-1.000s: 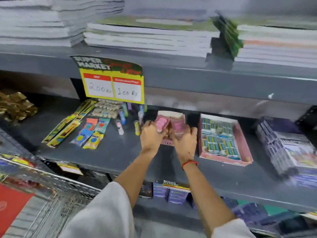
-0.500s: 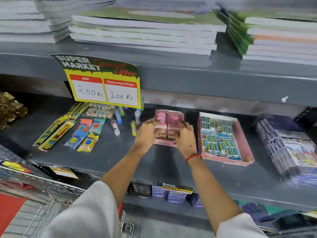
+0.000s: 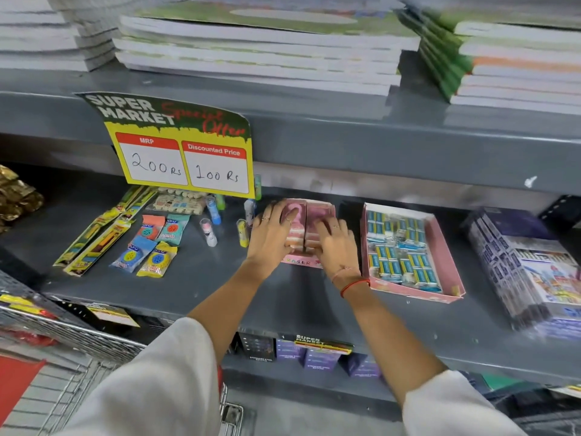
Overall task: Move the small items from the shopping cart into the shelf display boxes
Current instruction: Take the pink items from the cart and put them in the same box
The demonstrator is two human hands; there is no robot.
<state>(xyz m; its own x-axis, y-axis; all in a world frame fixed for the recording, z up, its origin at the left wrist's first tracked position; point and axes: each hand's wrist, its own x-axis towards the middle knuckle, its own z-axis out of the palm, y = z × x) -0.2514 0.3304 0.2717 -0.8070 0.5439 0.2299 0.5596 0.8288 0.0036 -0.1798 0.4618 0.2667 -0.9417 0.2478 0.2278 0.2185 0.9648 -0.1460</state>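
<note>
Two pink eraser packs (image 3: 319,212) stand side by side in a small pink display box (image 3: 301,262) labelled "ERASER" on the grey middle shelf (image 3: 204,278). My left hand (image 3: 271,236) lies over the left pack, fingers on its outer side and thumb on its inner edge. My right hand (image 3: 335,245) covers the right pack in the same way. Both hands press the packs down into the box. The wire shopping cart (image 3: 72,338) is at the lower left, and its contents are mostly out of view.
A larger pink box (image 3: 408,292) of blue-wrapped items sits right of my hands, with stacked booklets (image 3: 528,272) beyond. To the left lie loose glue sticks (image 3: 209,232), sharpener packets (image 3: 157,259) and pencil packs (image 3: 94,243). A yellow price sign (image 3: 185,152) hangs above, with notebook stacks (image 3: 257,51) on the top shelf.
My hands have carried the two pink packs forward and down from above the box into it. My fingers have flattened over them. The view has moved closer to the shelf.
</note>
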